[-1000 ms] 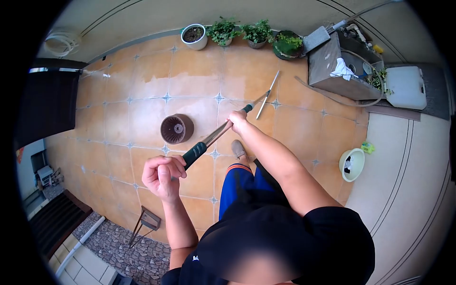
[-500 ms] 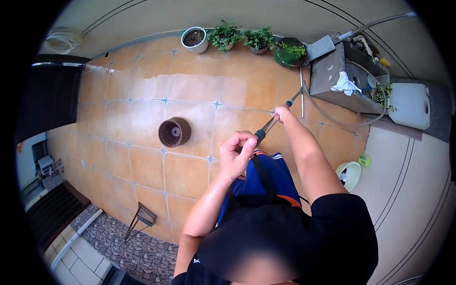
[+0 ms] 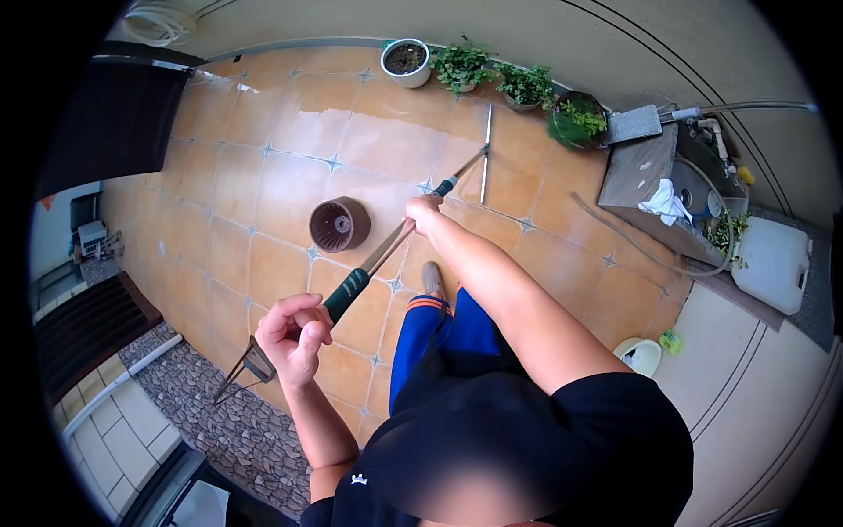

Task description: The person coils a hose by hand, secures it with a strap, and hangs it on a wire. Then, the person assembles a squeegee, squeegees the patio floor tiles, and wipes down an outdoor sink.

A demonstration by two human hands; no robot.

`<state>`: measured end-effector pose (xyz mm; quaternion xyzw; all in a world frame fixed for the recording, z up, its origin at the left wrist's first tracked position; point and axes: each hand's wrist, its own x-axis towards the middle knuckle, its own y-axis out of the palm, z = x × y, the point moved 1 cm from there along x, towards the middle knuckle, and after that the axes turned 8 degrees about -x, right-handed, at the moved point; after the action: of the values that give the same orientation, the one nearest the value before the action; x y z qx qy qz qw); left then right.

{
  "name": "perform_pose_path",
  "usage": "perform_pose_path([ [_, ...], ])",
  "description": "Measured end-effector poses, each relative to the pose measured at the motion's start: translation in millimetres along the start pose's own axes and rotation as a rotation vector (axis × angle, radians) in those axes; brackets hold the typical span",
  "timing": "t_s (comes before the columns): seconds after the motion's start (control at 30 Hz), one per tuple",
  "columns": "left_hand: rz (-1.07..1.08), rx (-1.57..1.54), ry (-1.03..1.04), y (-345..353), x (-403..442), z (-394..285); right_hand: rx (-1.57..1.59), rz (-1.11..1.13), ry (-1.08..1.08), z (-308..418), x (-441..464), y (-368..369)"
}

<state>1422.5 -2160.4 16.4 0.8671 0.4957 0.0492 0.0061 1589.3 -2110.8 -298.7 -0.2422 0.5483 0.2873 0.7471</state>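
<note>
A long squeegee pole [image 3: 384,249] with dark green grips slants across the middle of the view. Curled fingers of my left hand [image 3: 296,338] close on its upper end. Farther down, just above the second green grip, my right hand [image 3: 423,216] is wrapped round the pole. The thin, straight squeegee head [image 3: 486,171] lies on the tiled floor [image 3: 369,149], where wet patches shine. An upturned-looking brown ribbed pot [image 3: 340,225] lies left of the pole, its hollow side facing the camera.
Potted plants [image 3: 524,85] and a white pot of soil [image 3: 407,63] line the wall. At right are a grey sink [image 3: 639,176], a hose [image 3: 606,230], a white jug [image 3: 771,263] and a pale basin [image 3: 639,356]. A small stool [image 3: 256,362] stands lower left.
Both my hands and the pole have swung left, and the squeegee head has moved left from near the sink. The whole view has turned slightly.
</note>
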Motion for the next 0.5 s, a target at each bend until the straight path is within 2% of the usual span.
perform_pose_path([
  [0.07, -0.091, -0.041, 0.016, 3, 1, -2, -0.042, 0.075, -0.022, 10, -4, 16],
  [0.13, -0.063, 0.019, 0.077, -1, 3, -10, -0.072, 0.111, -0.113, 10, -5, 25],
  [0.2, -0.029, -0.064, 0.100, -10, 9, -20, 0.045, 0.083, -0.138, 4, -5, 28],
  [0.3, -0.060, -0.208, 0.067, -46, 20, -13, 0.046, -0.044, -0.086, 1, -5, 28],
  [0.4, -0.183, -0.333, 0.023, -78, 39, 26, 0.077, -0.177, -0.011, 1, 14, 25],
  [0.47, -0.470, -0.286, -0.110, -84, 57, 45, 0.077, -0.167, 0.032, -5, 40, 31],
  [0.5, -0.504, -0.321, -0.190, -93, 66, 53, 0.074, -0.175, 0.041, -1, 41, 41],
])
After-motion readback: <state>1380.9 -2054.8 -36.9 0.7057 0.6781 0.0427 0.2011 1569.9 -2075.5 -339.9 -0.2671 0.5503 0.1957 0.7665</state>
